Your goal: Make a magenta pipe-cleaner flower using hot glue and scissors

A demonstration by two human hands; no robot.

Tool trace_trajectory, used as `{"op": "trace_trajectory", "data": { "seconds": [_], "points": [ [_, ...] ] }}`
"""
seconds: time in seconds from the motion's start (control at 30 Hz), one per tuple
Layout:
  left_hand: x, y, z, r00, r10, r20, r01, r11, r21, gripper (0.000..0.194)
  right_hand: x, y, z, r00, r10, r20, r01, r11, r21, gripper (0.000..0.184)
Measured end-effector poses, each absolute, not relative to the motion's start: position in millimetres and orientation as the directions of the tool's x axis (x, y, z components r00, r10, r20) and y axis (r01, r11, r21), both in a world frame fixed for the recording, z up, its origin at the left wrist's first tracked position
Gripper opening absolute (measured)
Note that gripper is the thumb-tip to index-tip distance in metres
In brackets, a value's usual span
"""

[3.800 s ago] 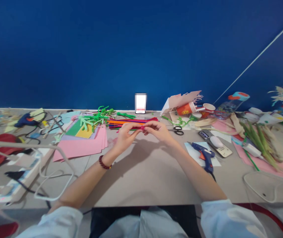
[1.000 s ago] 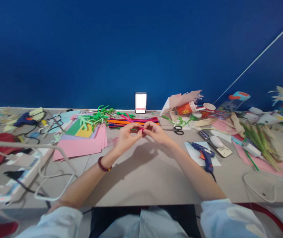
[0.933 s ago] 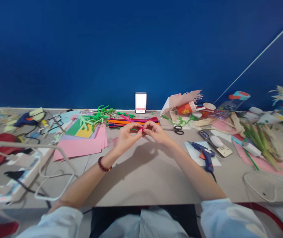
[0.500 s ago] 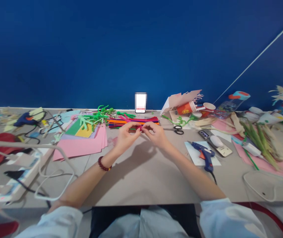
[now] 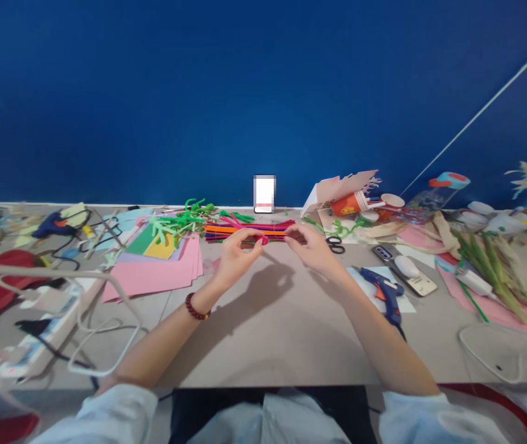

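Observation:
A small pink coil (image 5: 264,240), which looks like wound pipe cleaner, is pinched between the thumb and fingertip of my left hand (image 5: 241,254). To the right, my right hand (image 5: 312,250) is held apart from the coil. Its fingers are curved with a small gap between thumb and forefinger, and I make out nothing in it. Just behind both hands lies a bundle of pipe cleaners (image 5: 226,229) in orange, purple, red and pink, partly covered by the fingers. Scissors (image 5: 336,245) rest beyond my right wrist.
A lit phone (image 5: 264,194) leans against the blue wall. Pink paper sheets (image 5: 152,279) and green pipe cleaner pieces (image 5: 184,221) lie left, near a power strip (image 5: 44,345). On the right are a glue gun (image 5: 386,290), a mouse (image 5: 406,266) and a paper cup (image 5: 349,204).
My right hand has moved off to the right, away from my left fingertips. The pink coil, mostly covered before, now shows in my left hand. The view has shifted slightly.

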State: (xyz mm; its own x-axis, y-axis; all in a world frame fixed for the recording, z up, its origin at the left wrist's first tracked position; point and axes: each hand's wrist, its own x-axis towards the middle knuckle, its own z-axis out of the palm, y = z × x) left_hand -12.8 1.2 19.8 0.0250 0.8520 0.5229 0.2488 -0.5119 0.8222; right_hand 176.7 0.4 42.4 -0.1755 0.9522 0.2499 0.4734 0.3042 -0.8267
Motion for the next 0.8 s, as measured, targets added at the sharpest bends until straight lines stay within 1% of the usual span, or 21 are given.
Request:
{"op": "trace_trajectory", "data": {
  "seconds": [0.03,0.07,0.1,0.13,0.23,0.3,0.33,0.37,0.47,0.53,0.6,0.7,0.8],
  "points": [
    [-13.0,1.8,19.0,0.029,0.854,0.519,0.251,-0.509,0.823,0.013,187.6,-12.3,46.4,-0.179,0.954,0.24,0.613,0.3,-0.731,0.02],
    [-13.1,2.3,18.3,0.034,0.857,0.515,0.253,-0.506,0.825,0.013,199.9,-28.5,48.3,-0.168,0.959,0.23,0.744,0.276,-0.609,0.023],
    [-13.2,2.8,17.7,0.04,0.86,0.509,0.255,-0.502,0.827,0.012,213.4,-47.5,47.2,-0.146,0.963,0.227,0.839,0.242,-0.488,0.025],
    [-13.4,3.2,17.3,0.046,0.863,0.504,0.257,-0.497,0.829,0.012,227.7,-68.2,42.5,-0.099,0.968,0.23,0.897,0.187,-0.4,0.027],
    [-13.9,4.0,17.6,0.042,0.872,0.487,0.252,-0.481,0.84,0.013,272.6,-128.1,8.3,0.122,0.939,0.323,0.96,-0.029,-0.278,0.035],
    [-14.3,4.0,18.9,0.033,0.877,0.479,0.239,-0.472,0.849,0.013,299.6,-155.7,-21.9,0.167,0.892,0.421,0.976,-0.09,-0.197,0.042],
    [-14.3,3.8,19.7,0.03,0.879,0.475,0.233,-0.469,0.852,0.013,310.5,-164.4,-35.6,0.177,0.869,0.462,0.979,-0.11,-0.169,0.044],
    [-14.4,3.5,20.5,0.028,0.88,0.474,0.23,-0.467,0.854,0.013,319.0,-170.0,-47.0,0.173,0.864,0.472,0.982,-0.112,-0.155,0.044],
    [-14.3,2.0,22.7,0.031,0.879,0.476,0.235,-0.469,0.851,0.014,328.9,-173.1,-65.6,0.139,0.883,0.449,0.987,-0.086,-0.138,0.045],
    [-14.4,1.2,23.4,0.027,0.873,0.487,0.236,-0.479,0.845,0.014,326.2,-170.2,-69.3,0.137,0.886,0.443,0.988,-0.088,-0.129,0.049],
    [-14.9,1.0,23.5,0.028,0.868,0.495,0.237,-0.487,0.841,0.014,321.9,-167.9,-71.5,0.169,0.872,0.46,0.984,-0.12,-0.135,0.053],
    [-15.8,1.1,23.5,0.031,0.867,0.498,0.239,-0.49,0.838,0.014,320.8,-166.8,-74.6,0.192,0.846,0.498,0.98,-0.144,-0.134,0.052],
    [-15.6,0.2,24.9,0.033,0.859,0.511,0.237,-0.503,0.831,0.014,325.4,-165.9,-71.9,0.125,0.853,0.506,0.992,-0.121,-0.041,0.048]
  ]
}}
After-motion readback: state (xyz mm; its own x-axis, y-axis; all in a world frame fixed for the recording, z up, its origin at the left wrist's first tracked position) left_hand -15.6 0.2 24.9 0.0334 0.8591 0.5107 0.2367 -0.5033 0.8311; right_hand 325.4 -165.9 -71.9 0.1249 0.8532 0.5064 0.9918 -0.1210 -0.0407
